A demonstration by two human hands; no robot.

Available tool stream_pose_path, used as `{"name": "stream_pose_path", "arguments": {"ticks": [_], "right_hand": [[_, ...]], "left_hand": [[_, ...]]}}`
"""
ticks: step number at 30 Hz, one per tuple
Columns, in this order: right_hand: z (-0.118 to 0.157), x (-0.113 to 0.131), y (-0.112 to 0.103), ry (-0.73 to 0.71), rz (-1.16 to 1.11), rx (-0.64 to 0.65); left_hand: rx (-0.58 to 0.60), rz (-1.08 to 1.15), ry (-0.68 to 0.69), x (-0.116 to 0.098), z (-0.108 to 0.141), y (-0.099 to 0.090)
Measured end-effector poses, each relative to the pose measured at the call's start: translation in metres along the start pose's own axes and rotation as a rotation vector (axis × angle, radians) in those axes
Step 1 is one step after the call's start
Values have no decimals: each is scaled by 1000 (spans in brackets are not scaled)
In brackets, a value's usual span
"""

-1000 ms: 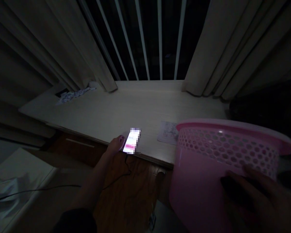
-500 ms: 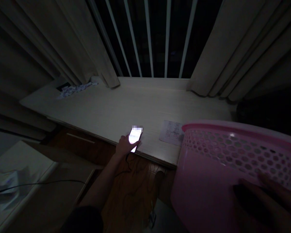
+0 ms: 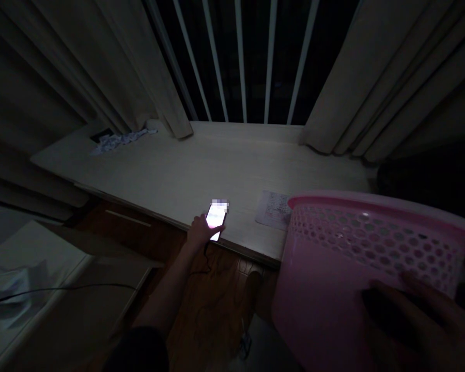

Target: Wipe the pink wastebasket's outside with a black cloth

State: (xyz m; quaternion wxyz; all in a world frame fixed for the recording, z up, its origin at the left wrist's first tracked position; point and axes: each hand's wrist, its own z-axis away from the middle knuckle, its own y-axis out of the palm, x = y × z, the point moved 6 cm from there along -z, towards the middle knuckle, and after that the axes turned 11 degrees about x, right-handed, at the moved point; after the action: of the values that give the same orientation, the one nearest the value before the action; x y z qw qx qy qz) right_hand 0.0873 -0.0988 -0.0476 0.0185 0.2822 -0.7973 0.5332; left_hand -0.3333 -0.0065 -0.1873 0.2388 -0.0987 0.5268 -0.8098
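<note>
My left hand (image 3: 198,232) is closed around a lit smartphone (image 3: 216,217), with the thumb lying across its lower screen. A dark cable (image 3: 206,252) hangs below the phone, which is over the front edge of the pale window ledge (image 3: 225,160). To the right, a pink plastic basket (image 3: 325,274) with a perforated upper band fills the lower corner. My right hand (image 3: 430,315) is against the basket's near wall, its fingers pointing left, and appears to hold it. A dark patch by those fingers is too dim to make out.
A written paper sheet (image 3: 273,209) lies on the ledge beside the basket. Crumpled cloth or paper (image 3: 120,140) is at the far left. Curtains (image 3: 356,93) frame the barred window (image 3: 242,67). A black cable (image 3: 77,285) crosses the white furniture (image 3: 42,248) at lower left.
The view has shifted slightly. The basket and my right hand sit a little further left in the picture. My left hand keeps its hold on the smartphone.
</note>
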Motion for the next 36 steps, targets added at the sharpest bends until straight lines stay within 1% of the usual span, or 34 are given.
{"name": "stream_pose_path", "arguments": {"ticks": [3,7,11,15,20,24,28,31,36], "right_hand": [[-1,5,-2,-32,75,-11],[-5,9,-2,-61,76,-4],[-3,6,-1,-88,92,10],[3,1,3,-114,139,55],[6,-2,3,-108,150,38],[5,-2,4,-158,172,23],[3,-1,3,-144,148,12],[2,3,3,-146,134,12],[1,4,2,-141,131,20]], "left_hand": [[-6,10,-7,-1,0,1],[-39,5,-8,-3,0,1],[-81,-17,-25,-3,-1,1],[-69,16,-42,-3,-4,1],[-41,72,-54,-1,-7,2],[-106,27,-6,-4,-4,2],[-150,-63,28,-7,1,1],[-119,-98,65,-7,-1,1],[-81,33,161,-3,-17,-2]]}}
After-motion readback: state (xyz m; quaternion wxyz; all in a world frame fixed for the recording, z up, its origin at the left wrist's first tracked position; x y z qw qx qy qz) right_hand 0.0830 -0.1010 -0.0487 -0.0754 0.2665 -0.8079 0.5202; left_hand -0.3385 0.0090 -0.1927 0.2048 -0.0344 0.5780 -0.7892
